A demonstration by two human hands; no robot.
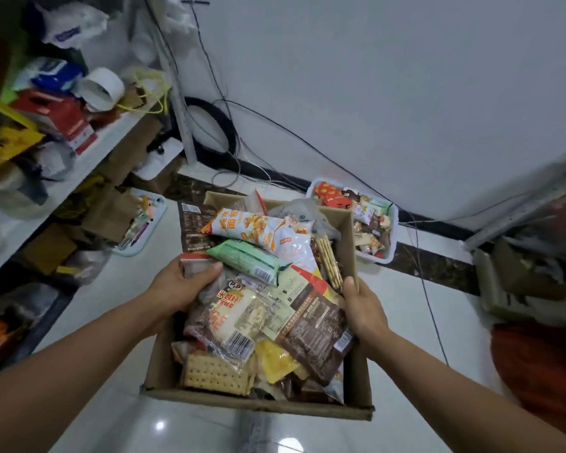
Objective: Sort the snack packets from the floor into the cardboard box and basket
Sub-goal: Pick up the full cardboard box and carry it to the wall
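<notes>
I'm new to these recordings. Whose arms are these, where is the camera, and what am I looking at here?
There is no machine: these are a person's bare arms, filmed by one wide-angle camera worn on the head, looking forward and down. The left hand grips the left side of the cardboard box, with its thumb lying on a packet. The right hand grips the right wall. The box is heaped with snack packets, among them a green packet and a cracker packet. Behind it, on the tiled floor by the wall, stands a white basket that also holds packets. A cluttered shelf runs along the left.
</notes>
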